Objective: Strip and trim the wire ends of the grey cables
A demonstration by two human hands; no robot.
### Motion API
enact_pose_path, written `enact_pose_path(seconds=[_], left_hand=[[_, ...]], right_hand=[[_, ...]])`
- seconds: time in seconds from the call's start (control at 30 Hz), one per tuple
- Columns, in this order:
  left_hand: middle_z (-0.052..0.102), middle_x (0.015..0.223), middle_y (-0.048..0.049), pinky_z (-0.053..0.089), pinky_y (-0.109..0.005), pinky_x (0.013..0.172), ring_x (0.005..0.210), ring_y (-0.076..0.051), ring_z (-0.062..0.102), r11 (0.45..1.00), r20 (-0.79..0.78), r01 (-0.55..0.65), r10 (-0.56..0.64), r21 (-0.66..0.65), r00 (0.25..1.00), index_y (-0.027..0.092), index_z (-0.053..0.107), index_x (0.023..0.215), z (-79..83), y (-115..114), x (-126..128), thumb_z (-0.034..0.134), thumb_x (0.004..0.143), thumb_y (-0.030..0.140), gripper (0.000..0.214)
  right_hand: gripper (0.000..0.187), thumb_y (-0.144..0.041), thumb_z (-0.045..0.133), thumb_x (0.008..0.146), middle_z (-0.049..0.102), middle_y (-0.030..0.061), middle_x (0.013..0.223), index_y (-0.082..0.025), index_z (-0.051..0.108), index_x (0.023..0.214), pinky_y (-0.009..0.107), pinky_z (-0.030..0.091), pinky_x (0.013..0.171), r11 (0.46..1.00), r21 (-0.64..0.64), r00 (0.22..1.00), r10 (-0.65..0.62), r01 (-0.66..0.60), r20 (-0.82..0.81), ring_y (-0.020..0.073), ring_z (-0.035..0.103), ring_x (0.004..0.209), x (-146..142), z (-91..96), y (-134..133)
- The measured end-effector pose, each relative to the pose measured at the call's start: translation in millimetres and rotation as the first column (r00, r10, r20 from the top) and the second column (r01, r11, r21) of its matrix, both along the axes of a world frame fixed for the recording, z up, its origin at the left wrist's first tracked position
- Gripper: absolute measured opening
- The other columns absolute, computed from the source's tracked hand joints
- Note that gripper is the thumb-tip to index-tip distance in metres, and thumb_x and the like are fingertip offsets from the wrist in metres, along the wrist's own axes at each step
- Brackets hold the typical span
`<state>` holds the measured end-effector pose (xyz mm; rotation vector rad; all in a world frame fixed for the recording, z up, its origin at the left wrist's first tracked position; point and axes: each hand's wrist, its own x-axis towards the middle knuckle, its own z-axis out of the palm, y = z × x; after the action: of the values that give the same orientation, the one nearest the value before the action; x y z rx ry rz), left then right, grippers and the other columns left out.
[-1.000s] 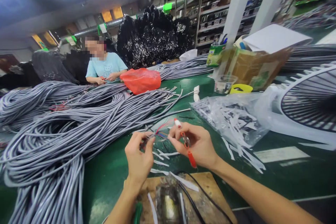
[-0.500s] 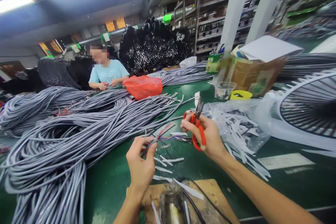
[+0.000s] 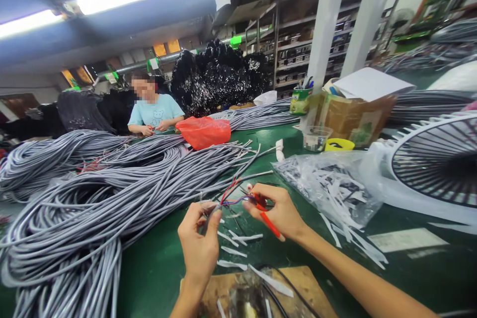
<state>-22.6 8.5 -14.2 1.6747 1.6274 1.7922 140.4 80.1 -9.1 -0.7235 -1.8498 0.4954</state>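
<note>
My left hand [image 3: 199, 233] is closed, pinching the end of a grey cable [image 3: 210, 214] between thumb and fingers. Thin inner wires [image 3: 228, 193], red and purple-blue among them, fan out of the stripped end toward the right. My right hand [image 3: 278, 208] is closed around red-handled cutters [image 3: 271, 224], whose handles slant across the palm. Its thumb and fingertips meet at the tips of the purple-blue wire; the jaws are mostly hidden there. White paper-like strips [image 3: 233, 251] lie on the green table below both hands.
Bundles of grey cable [image 3: 122, 194] cover the left side. A clear bag of white strips [image 3: 331, 179], a white fan [image 3: 436, 159] and a cardboard box [image 3: 357, 114] stand right. A wooden board [image 3: 309, 283] lies in front. Across the table sits a person [image 3: 154, 109] near a red bag [image 3: 204, 131].
My right hand has moved left and down to the wire ends. The cutters have swung from jaws pointing up to handles pointing down-right. My left hand stays nearly in place on the cable.
</note>
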Motion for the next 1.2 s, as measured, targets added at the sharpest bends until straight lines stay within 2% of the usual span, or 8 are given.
enact_pose_path(seconds=[0.2,0.47,0.67,0.8,0.93,1.07,1.2], left_hand=[[0.063,0.071,-0.003,0.046,-0.021,0.055,0.066,-0.014,0.059,1.0,-0.018,-0.009,0.009,-0.009,1.0,0.017,0.064,0.077,2.5,0.4,0.8,0.059,0.078,0.031,0.015],[0.063,0.069,-0.0032,0.045,-0.021,0.053,0.063,-0.014,0.058,0.997,-0.101,0.066,-0.068,-0.026,0.992,0.017,0.066,0.074,5.4,0.2,4.2,0.056,0.079,0.026,0.014],[0.061,0.068,-0.0035,0.043,-0.021,0.053,0.06,-0.013,0.055,0.995,-0.208,0.1,-0.095,0.011,0.973,0.017,0.066,0.079,4.6,0.4,5.0,0.051,0.084,0.024,0.017],[0.058,0.063,-0.002,0.039,-0.02,0.048,0.054,-0.011,0.051,0.991,-0.227,0.132,-0.121,0.035,0.966,0.016,0.067,0.078,5.9,0.3,5.3,0.051,0.084,0.023,0.018],[0.055,0.06,-0.001,0.036,-0.02,0.046,0.051,-0.01,0.048,0.988,-0.193,0.153,-0.147,0.014,0.97,0.015,0.068,0.077,7.4,0.8,3.6,0.053,0.083,0.023,0.018],[0.052,0.056,-0.0003,0.034,-0.021,0.044,0.049,-0.01,0.045,0.988,-0.165,0.151,-0.151,-0.016,0.975,0.015,0.069,0.076,7.5,1.4,3.7,0.053,0.082,0.025,0.02],[0.048,0.054,0.0008,0.033,-0.02,0.042,0.046,-0.009,0.043,0.993,-0.224,0.107,-0.094,0.048,0.97,0.015,0.07,0.077,5.1,1.2,6.1,0.053,0.081,0.022,0.019]], right_hand=[[0.028,-0.028,0.055,0.074,0.038,-0.0047,0.05,-0.019,0.04,0.052,0.021,0.028,0.044,1.0,0.011,1.0,0.0,0.0,0.002,0.0085,0.033,0.046,-0.4,0.6,0.5],[0.014,-0.023,0.054,0.073,0.047,-0.0029,0.055,-0.019,0.049,0.06,0.021,0.032,0.046,0.992,-0.011,0.984,0.124,-0.123,0.127,0.0096,0.039,0.048,-1.3,-6.1,1.3],[0.021,-0.031,0.051,0.08,0.048,-0.0014,0.056,-0.019,0.046,0.063,0.022,0.031,0.048,0.987,0.15,0.96,0.018,-0.062,0.281,0.0106,0.039,0.048,3.9,-7.8,2.0],[0.018,-0.032,0.05,0.081,0.055,0.0019,0.061,-0.018,0.051,0.069,0.023,0.034,0.05,0.967,0.249,0.938,-0.04,-0.05,0.344,0.0125,0.044,0.051,6.5,-8.0,0.7],[0.01,-0.023,0.05,0.079,0.062,0.0053,0.069,-0.017,0.054,0.072,0.024,0.04,0.056,0.952,0.294,0.934,-0.032,-0.08,0.357,0.0152,0.055,0.06,4.6,-12.6,0.0],[0.005,-0.02,0.051,0.076,0.063,0.0051,0.069,-0.017,0.055,0.074,0.024,0.041,0.058,0.947,0.311,0.915,-0.054,-0.08,0.399,0.0168,0.058,0.064,2.7,-16.2,-0.6],[0.004,-0.021,0.053,0.076,0.063,0.0054,0.072,-0.017,0.054,0.075,0.025,0.041,0.059,0.942,0.33,0.893,-0.103,-0.053,0.437,0.0177,0.058,0.066,3.3,-16.5,-1.2]])
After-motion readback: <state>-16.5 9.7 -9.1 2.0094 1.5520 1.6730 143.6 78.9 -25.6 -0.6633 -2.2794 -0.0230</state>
